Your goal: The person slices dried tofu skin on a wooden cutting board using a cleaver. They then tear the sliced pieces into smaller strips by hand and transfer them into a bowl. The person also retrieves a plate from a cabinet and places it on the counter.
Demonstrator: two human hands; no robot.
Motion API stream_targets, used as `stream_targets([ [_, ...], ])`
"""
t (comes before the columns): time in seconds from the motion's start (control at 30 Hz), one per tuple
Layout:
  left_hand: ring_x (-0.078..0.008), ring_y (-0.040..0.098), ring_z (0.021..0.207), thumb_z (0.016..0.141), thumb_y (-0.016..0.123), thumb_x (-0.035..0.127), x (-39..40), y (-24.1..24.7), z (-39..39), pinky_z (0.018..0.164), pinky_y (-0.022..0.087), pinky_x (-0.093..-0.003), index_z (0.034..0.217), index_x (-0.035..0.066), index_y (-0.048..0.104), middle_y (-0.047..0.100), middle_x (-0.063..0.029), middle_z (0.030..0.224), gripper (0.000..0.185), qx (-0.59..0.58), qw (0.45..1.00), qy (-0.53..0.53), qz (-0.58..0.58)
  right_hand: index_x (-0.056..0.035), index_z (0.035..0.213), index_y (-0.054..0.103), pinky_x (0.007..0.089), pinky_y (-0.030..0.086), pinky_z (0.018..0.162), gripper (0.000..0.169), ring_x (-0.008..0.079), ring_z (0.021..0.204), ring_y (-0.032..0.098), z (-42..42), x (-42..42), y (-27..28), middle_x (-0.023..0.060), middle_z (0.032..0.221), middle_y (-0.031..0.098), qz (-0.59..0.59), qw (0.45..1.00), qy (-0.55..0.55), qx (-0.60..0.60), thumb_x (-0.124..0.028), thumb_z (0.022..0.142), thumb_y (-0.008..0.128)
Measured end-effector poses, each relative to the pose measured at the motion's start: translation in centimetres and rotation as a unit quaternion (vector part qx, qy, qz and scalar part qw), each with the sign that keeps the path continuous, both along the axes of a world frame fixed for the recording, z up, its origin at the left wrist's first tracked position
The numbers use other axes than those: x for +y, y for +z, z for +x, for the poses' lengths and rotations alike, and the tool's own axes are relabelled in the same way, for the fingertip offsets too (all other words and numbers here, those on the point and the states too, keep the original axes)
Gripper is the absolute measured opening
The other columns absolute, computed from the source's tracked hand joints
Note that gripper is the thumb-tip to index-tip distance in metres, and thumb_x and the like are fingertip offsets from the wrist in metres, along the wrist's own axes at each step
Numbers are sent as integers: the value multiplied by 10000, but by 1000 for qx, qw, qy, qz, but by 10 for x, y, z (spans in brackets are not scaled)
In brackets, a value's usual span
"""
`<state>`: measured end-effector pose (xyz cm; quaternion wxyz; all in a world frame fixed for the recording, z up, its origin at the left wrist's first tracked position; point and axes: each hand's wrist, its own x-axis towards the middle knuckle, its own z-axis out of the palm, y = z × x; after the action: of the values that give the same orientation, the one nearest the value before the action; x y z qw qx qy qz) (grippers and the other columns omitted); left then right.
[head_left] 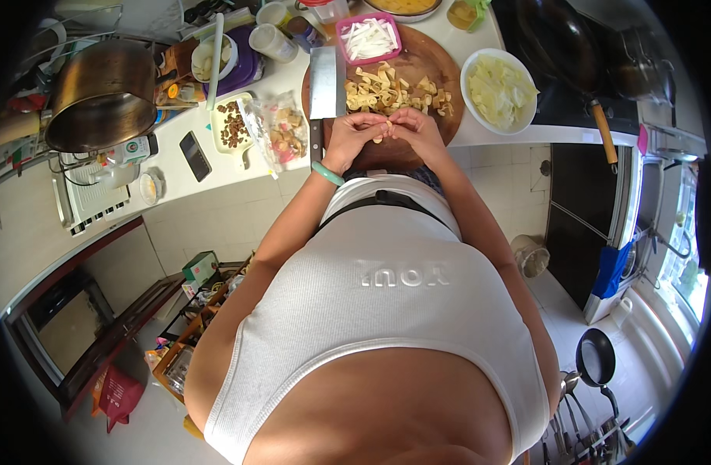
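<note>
My left hand [352, 136] and my right hand [416, 131] meet over the near part of a round wooden cutting board [443, 64], pinching a small pale-yellow food strip [379, 140] between their fingertips. A green bangle is on the left wrist. Just beyond the fingers lies a heap of cut, curled yellowish strips [384, 87]. A cleaver [327, 84] rests at the board's left side, its dark handle towards me. At the board's far edge stands a pink container of white sticks [369, 39].
Right of the board stands a white bowl of pale leaves [501, 92], near a wok [559, 46] on the stove. Leftward are a plastic bag of food pieces [283, 131], a tray of small brown pieces [230, 125], a phone [195, 156] and a large pot [102, 87].
</note>
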<state>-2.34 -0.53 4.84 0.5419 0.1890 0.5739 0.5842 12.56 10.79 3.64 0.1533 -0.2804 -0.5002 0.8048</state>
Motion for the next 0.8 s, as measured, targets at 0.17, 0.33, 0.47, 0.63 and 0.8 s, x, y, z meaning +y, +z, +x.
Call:
stream_targets([
  [0.17,-95,634,756,892,616,-25,6,-3,2,707,510,-214,1045,-37,697,715,-77,916,174,46,999,2,16,-26,997,659,219,488,709,168,115,793,631,2,11,-11,38,905,669,177,982,-35,-55,5,832,669],
  [0.33,-63,584,732,920,553,-31,18,-17,0,703,489,-202,1080,-42,681,713,-40,940,205,88,996,9,17,-152,1043,703,378,417,927,383,252,1066,512,13,47,5,19,1043,645,646,710,-63,-273,-70,669,707],
  [0.47,-66,615,721,930,532,-18,25,-26,-4,672,499,-215,1127,17,677,703,-41,967,247,158,987,-18,17,-156,1028,702,369,420,891,284,239,1053,518,18,66,-11,24,1030,632,715,643,24,-274,-87,774,592],
  [0.63,-115,670,665,892,603,27,20,2,-5,599,503,-237,1130,90,686,699,-95,970,259,381,925,-6,7,-146,1014,689,366,413,881,250,234,1063,511,13,67,-12,31,1019,635,714,625,84,-304,-84,790,597],
  [0.8,-107,647,714,852,663,26,21,3,-6,647,509,-225,1148,63,674,692,-78,995,298,325,945,-43,-6,-67,1034,676,397,475,810,276,261,949,604,12,66,-14,76,919,660,587,769,15,-251,-42,759,692],
])
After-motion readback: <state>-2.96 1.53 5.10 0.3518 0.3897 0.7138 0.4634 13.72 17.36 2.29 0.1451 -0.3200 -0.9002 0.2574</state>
